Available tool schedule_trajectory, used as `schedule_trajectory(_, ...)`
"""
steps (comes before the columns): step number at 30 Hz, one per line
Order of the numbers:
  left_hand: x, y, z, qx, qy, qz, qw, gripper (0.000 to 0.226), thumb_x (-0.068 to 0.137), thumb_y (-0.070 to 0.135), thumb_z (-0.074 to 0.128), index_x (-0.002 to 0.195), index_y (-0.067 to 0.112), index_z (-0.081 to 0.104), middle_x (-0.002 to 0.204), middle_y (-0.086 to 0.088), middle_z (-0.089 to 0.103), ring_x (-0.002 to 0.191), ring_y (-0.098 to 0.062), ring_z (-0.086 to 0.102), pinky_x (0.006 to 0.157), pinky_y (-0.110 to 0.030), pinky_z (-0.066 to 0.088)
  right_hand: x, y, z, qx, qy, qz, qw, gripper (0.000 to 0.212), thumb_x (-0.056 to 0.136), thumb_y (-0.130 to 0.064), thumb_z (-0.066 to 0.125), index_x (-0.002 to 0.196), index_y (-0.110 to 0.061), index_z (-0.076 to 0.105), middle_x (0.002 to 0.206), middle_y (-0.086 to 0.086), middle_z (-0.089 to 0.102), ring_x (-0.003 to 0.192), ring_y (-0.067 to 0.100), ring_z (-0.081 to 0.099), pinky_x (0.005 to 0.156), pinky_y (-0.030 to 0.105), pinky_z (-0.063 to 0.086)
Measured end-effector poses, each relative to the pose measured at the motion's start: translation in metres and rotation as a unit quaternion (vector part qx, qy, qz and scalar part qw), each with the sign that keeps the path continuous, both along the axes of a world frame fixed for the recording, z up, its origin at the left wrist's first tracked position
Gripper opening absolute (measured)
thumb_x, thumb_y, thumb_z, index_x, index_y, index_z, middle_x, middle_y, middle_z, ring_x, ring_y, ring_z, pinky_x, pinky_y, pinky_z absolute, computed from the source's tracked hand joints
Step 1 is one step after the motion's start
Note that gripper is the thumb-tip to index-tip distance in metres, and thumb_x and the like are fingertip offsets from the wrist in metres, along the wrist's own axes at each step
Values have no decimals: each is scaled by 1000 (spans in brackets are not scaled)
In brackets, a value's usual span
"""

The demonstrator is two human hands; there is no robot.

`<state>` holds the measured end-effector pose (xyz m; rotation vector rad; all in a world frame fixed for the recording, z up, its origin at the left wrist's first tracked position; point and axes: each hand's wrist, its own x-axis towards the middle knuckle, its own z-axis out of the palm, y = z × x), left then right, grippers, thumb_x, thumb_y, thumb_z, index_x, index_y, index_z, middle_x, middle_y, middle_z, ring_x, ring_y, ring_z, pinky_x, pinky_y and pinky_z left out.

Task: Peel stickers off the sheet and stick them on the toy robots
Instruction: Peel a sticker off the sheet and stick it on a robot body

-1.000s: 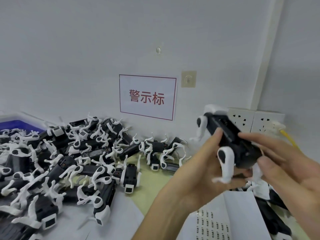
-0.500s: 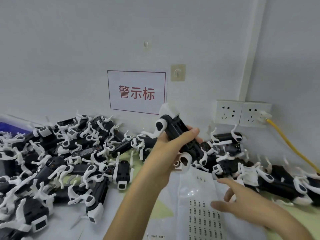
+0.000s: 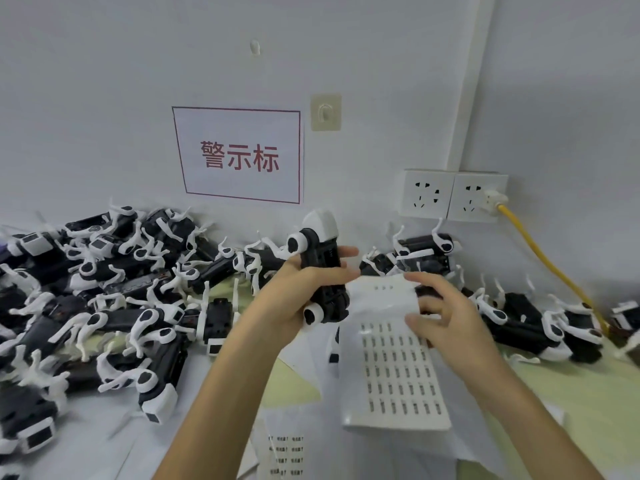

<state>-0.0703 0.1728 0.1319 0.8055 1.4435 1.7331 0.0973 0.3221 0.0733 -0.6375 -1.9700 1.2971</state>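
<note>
My left hand (image 3: 294,299) grips a black toy robot (image 3: 322,261) with white legs and a white head, holding it roughly upright above the table in the centre of the view. Just to its right, my right hand (image 3: 446,317) pinches the upper right edge of a white sticker sheet (image 3: 391,368) printed with rows of small dark stickers. The sheet is raised off the table and its top edge sits beside the held robot.
A large pile of black-and-white toy robots (image 3: 104,289) fills the table's left side, and more robots (image 3: 519,313) lie along the wall at right. Wall sockets (image 3: 450,195) with a yellow cable (image 3: 540,258) are behind. Another sticker sheet (image 3: 284,452) and white paper lie near the front edge.
My right hand let go of the robot, dropped to the sticker sheet and lifted it. My left hand kept the robot and turned it more upright, next to the sheet.
</note>
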Motion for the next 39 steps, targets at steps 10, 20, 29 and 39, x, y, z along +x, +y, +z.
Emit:
schedule_trajectory(10, 1, -6, -2, -57, 92, -212, 971, 42, 86, 20, 73, 126, 35, 73, 133, 0, 70, 124, -19, 66, 107, -40, 50, 13, 9, 18, 53, 149, -65, 985, 40, 98, -3, 61, 94, -39, 79, 70, 2, 71, 59, 16, 64, 49, 26, 48)
schedule_trajectory(20, 1, -7, -7, -46, 208, -244, 946, 56, 80, 9, 74, 131, 33, 70, 134, 14, 68, 127, -5, 61, 99, -18, 50, 13, 11, 24, 39, 165, -50, 984, 47, 91, -9, 74, 125, -38, 62, 121, -15, 69, 105, 5, 70, 73, 26, 61)
schedule_trajectory(29, 2, -9, -8, -50, 242, -273, 930, 66, 81, 6, 73, 130, 50, 66, 120, 4, 73, 112, -13, 65, 99, -28, 54, 19, 13, 28, 1, 198, 17, 980, 56, 90, 11, 64, 119, -36, 72, 105, -1, 77, 94, 22, 76, 71, 34, 63)
schedule_trajectory(39, 1, -7, -15, 14, 166, -269, 949, 65, 78, 16, 74, 140, 32, 63, 137, 2, 67, 125, -16, 63, 96, -22, 50, 17, -3, 33, 32, 139, 61, 988, 41, 85, -18, 83, 116, -38, 66, 118, -5, 71, 102, 23, 73, 88, 56, 60)
